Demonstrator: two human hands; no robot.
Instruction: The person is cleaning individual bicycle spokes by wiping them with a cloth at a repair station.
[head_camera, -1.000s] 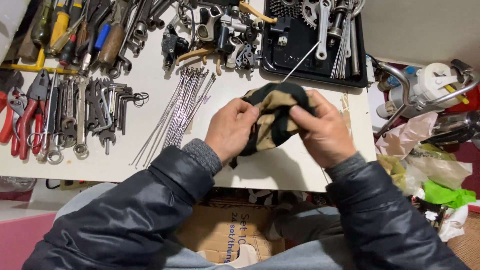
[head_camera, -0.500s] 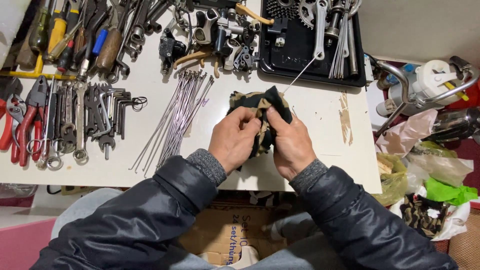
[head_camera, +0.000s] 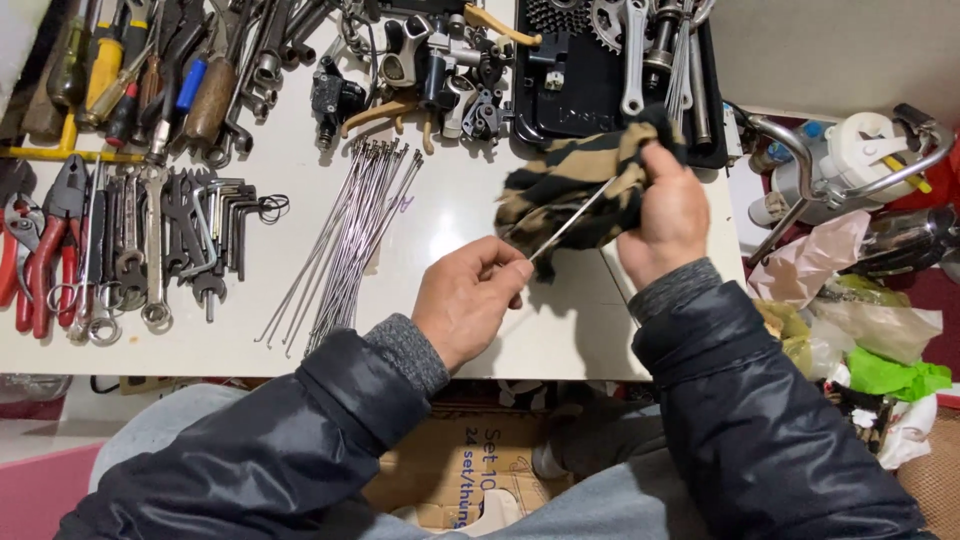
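Head view, looking down on a white counter (head_camera: 470, 200). Left hand (head_camera: 468, 308): fingers closed in a pinch on the near end of a thin metal spoke (head_camera: 570, 222), which runs up and to the right from the fingertips. Right hand (head_camera: 668, 212): fingers curled tight around a striped tan-and-black rag (head_camera: 560, 190), bunched around the far part of the spoke; the rag hangs just to the left of this hand and above the left hand, raised over the counter. Directly beyond the right hand, a black tray (head_camera: 560, 120) holding sprockets and wrenches. To the left of the left hand, a loose bundle of spokes (head_camera: 350, 235) lying on the counter. Farther left, a row of spanners and hex keys (head_camera: 180, 240), then red-handled pliers (head_camera: 40, 250) at the edge. To the right of the right hand, off the counter, crumpled plastic bags (head_camera: 860, 320).
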